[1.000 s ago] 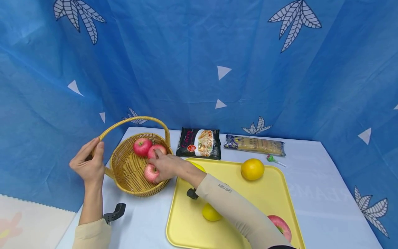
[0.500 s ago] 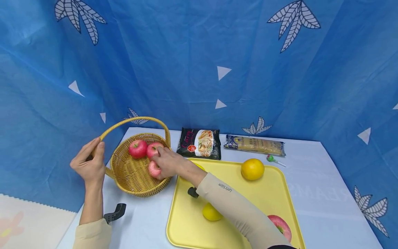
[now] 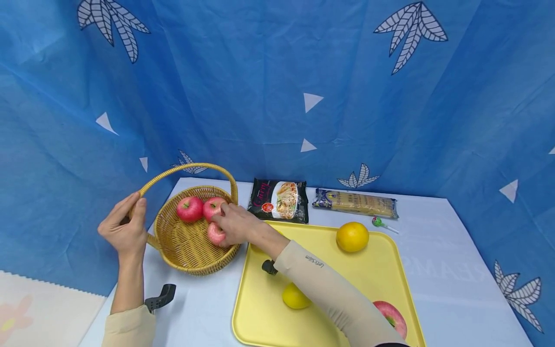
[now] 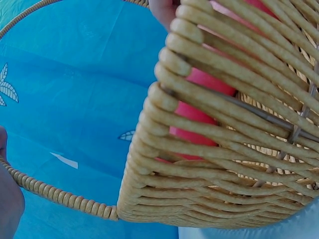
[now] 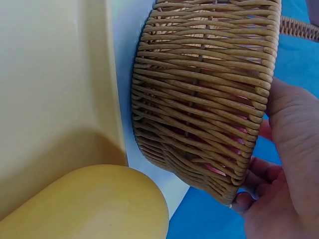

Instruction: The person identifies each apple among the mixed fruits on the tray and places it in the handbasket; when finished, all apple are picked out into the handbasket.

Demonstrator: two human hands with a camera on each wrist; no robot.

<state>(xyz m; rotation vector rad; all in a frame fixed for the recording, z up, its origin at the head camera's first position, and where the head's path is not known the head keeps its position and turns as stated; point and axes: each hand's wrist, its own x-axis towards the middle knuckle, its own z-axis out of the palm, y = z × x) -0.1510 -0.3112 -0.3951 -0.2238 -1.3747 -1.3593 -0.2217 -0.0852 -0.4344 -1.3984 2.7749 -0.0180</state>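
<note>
My left hand [image 3: 124,225] grips the arched handle [image 3: 186,168] of a round wicker basket [image 3: 173,255], at the handle's left side. Inside the basket, my right hand [image 3: 236,225] holds a pink-red apple [image 3: 215,234] near the right wall, its fingers on the far side and the thumb on the near side. Two more apples lie behind it, a left one [image 3: 190,209] and a right one [image 3: 213,207] partly behind the fingers. The right wrist view has the right hand [image 5: 294,164] reaching over the basket rim [image 5: 266,74]; its fingertips are partly hidden.
A yellow tray [image 3: 260,313] right of the basket bears a lemon [image 3: 296,296], an orange-yellow fruit [image 3: 352,236] and an apple [image 3: 392,315]. Another yellow fruit [image 5: 94,204] is mostly behind my wrist. Behind stand a black noodle packet [image 3: 277,200], a pasta packet [image 3: 355,202] and a lollipop [image 3: 381,223].
The right hand and its apple have shifted slightly right and back within the basket. The left apple has rolled a little left. The left hand stays on the handle.
</note>
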